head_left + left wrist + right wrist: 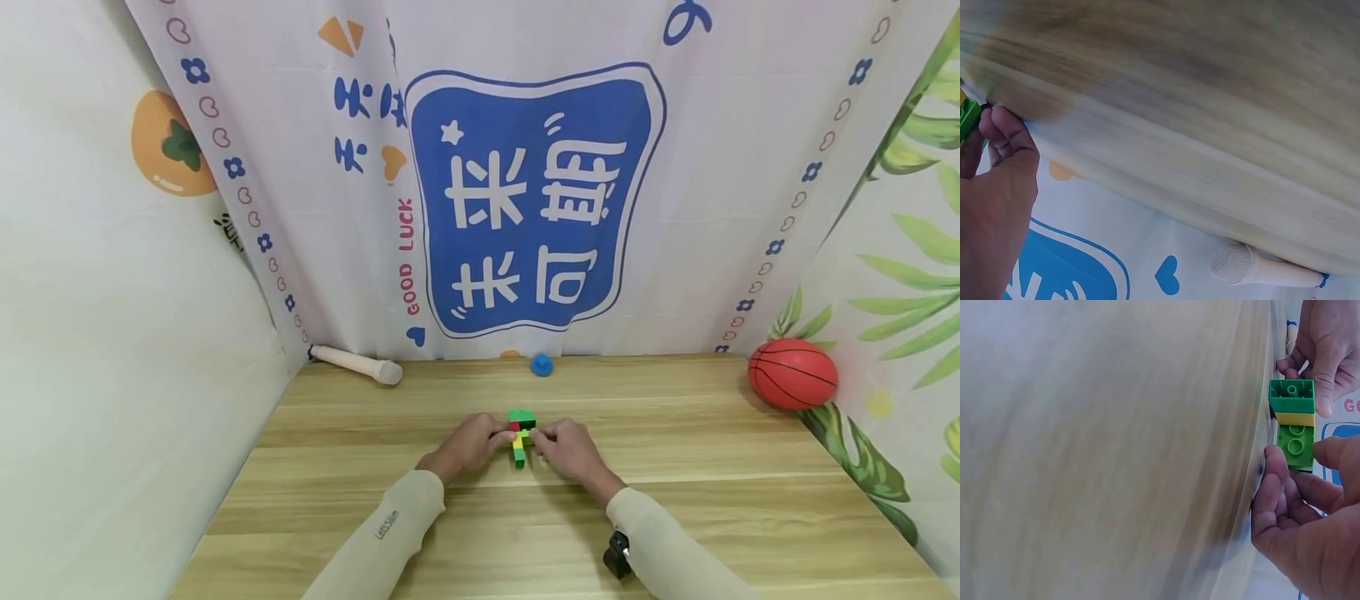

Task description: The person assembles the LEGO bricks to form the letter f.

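Several toy building bricks are joined into one small assembly over the middle of the table. The head view shows a green brick [522, 415] at its far end, a red brick, a yellow brick [518, 444] and another green brick [519, 459] at its near end. My left hand [472, 444] pinches the assembly from the left. From the right, my right hand [572, 452] grips it by finger and thumb. In the right wrist view, a light green brick [1295, 450] with its hollow underside showing lies between the right hand's fingers. Fingers partly hide the assembly.
At the back left of the wooden table [315, 517] lies a white microphone [356, 364]. A small blue object [542, 365] sits at the back edge, before a printed curtain [360, 250]. A red basketball [792, 373] is at the right edge.
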Tool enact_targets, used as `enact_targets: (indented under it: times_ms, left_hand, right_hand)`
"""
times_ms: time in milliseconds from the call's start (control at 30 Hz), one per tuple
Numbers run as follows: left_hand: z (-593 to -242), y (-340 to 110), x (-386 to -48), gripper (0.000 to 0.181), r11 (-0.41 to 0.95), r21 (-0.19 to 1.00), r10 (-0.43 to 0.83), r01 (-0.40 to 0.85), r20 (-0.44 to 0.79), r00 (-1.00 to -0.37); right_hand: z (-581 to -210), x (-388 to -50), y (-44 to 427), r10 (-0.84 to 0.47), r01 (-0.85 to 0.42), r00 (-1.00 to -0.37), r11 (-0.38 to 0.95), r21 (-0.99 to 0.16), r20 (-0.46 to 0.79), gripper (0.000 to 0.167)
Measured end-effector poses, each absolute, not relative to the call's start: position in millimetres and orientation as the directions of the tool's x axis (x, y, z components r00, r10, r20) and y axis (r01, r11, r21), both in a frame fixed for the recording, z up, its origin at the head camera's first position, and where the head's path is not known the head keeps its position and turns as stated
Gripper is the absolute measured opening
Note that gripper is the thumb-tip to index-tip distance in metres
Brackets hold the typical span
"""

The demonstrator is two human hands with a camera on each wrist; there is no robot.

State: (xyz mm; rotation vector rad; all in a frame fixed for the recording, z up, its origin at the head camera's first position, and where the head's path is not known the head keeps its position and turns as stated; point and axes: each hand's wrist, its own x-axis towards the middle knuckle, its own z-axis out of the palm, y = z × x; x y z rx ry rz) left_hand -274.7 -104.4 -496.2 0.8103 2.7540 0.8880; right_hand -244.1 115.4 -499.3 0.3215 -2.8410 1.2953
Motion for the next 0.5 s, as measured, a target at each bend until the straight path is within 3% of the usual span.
enact_targets:
  times_ms: [500]
  left_hand:
    - [-494.4, -102.1, -271.1, 0.03, 0.691, 0.546, 0.536, 0.474, 0.052, -0.842]
  right_hand:
    - [-501.9, -244.3, 116.1, -0.186, -0.191, -0.979, 0.657, -0.729, 0.089, 0.039]
